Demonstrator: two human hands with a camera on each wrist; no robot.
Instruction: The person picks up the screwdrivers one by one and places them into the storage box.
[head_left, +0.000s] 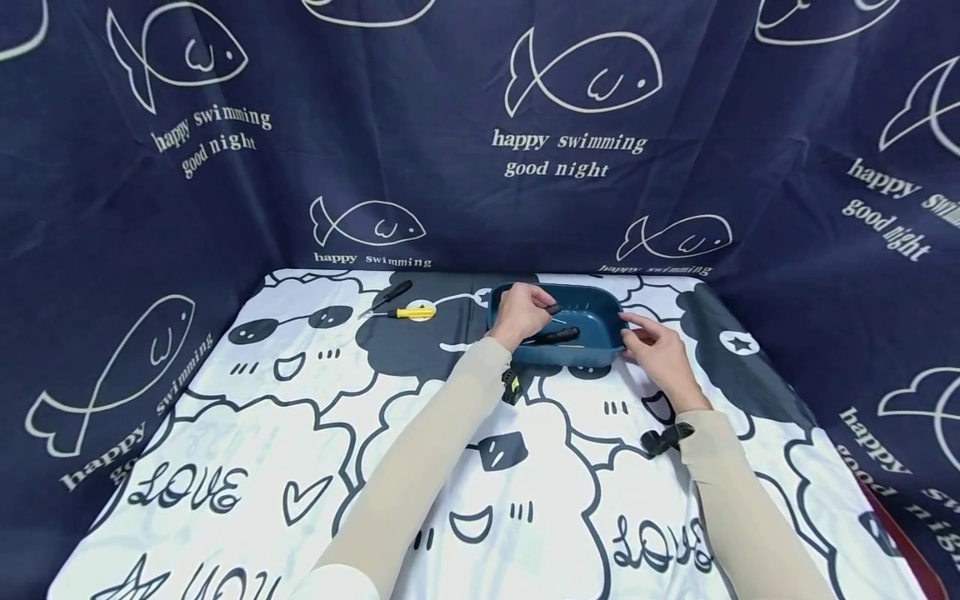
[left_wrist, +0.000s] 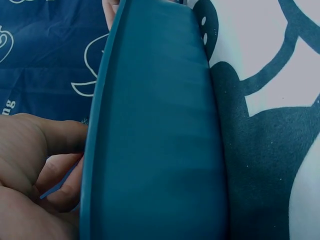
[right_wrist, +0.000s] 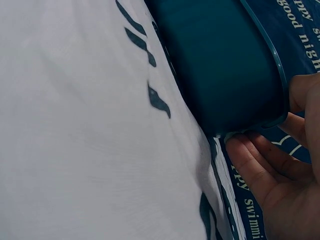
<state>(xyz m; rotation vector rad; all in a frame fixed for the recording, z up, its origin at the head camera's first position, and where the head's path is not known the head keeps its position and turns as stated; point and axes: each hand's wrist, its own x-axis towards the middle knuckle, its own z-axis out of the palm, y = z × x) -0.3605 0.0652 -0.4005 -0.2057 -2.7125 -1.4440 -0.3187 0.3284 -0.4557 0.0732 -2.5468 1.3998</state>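
Bin (head_left: 562, 357) free at right — screwdriver (head_left: 558, 336) mid-floor

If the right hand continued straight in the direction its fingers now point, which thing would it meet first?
First, most likely, the end wall of the blue bin: the fingertips of the right hand already seem to touch it, though exact contact is hard to judge.

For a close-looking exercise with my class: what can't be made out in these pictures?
Head: part of the dark handle at the left hand, behind its fingers.
Head: the tip of the yellow screwdriver, too small.
Left wrist: what lies inside the blue bin, behind its wall.
Right wrist: part of the right hand, cut off by the right edge.
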